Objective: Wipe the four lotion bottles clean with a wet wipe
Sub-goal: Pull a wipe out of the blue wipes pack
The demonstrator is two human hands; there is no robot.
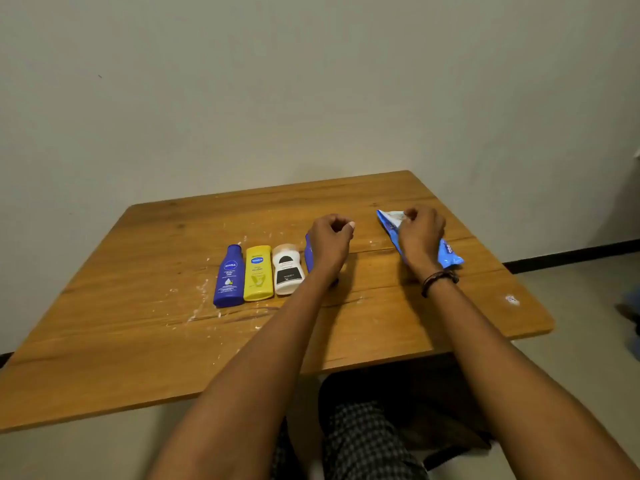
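A plain room in what looks like a home: a bare, off-white wall (311, 81) meets a pale floor (588, 306) along a dark skirting strip (571, 259). A worn wooden table (138, 358), streaked with white smears, stands against the wall. Household lotion bottles (258, 273) lie in a row on it, and a person sits there in checked trousers (363, 445).

Wooden table (138, 341) (streaked white) bears bottles (258, 273), wipes pack (450, 256).
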